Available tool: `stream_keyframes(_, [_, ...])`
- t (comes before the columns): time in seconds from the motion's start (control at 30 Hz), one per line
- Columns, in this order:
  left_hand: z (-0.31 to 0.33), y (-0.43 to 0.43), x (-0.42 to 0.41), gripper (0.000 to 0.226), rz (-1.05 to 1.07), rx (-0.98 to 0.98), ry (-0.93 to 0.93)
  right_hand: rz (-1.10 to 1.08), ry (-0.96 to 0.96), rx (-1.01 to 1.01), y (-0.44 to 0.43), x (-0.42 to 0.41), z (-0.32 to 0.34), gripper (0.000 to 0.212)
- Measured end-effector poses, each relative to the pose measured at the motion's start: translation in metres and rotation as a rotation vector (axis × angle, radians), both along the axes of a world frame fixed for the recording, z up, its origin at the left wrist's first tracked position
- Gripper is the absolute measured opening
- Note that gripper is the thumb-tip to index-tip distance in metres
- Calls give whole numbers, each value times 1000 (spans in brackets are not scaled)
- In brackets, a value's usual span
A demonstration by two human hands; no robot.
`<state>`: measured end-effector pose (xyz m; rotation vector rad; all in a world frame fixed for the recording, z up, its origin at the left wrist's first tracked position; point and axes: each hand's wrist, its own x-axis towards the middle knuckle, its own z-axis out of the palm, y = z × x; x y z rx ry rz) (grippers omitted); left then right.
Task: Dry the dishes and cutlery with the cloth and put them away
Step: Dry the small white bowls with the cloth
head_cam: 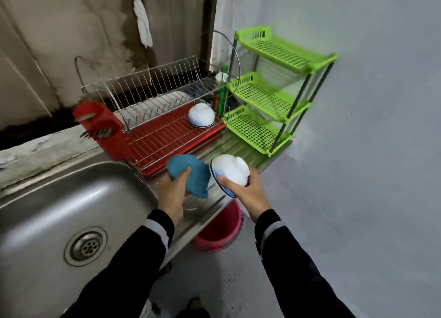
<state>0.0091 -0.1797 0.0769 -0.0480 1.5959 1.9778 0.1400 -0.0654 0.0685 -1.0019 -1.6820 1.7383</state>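
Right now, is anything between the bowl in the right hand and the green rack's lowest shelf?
Nothing visible. The right hand holds the bowl over the draining board, just short of the green rack; only bare ribbed steel lies between. The dish rack stands off to the left.

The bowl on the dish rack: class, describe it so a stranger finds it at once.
Find the wire dish rack beside the steel sink. On its lower tier, at the end nearest the green shelf, a white bowl sits upside down. Unlike the other white bowl, no hand holds it.
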Motion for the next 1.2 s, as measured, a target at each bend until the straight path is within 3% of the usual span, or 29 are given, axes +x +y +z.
stream_keyframes(0.2, [-4,36,-31,10,96,-25,7,69,9,-26,48,-45,-7,72])
stream_keyframes(0.33, [-7,52,-48,24,249,-42,25,101,70,-144,74,-79,-16,79])
stream_keyframes(0.53, [-4,73,-67,12,435,-47,16,215,40,-162,119,-138,-22,68])
stream_keyframes(0.7, [0,89,-77,24,542,-31,3,327,-31,24,148,-199,-15,76])
stream_keyframes(0.87, [-2,96,-88,15,645,-28,-1,370,-277,316,146,-240,-24,112])
stream_keyframes(1.0, [-8,97,-91,11,674,-48,-8,422,-425,573,142,-258,-31,109])
stream_keyframes(1.2, [-2,110,-90,7,691,-57,-21,510,-514,787,142,-277,-40,109])
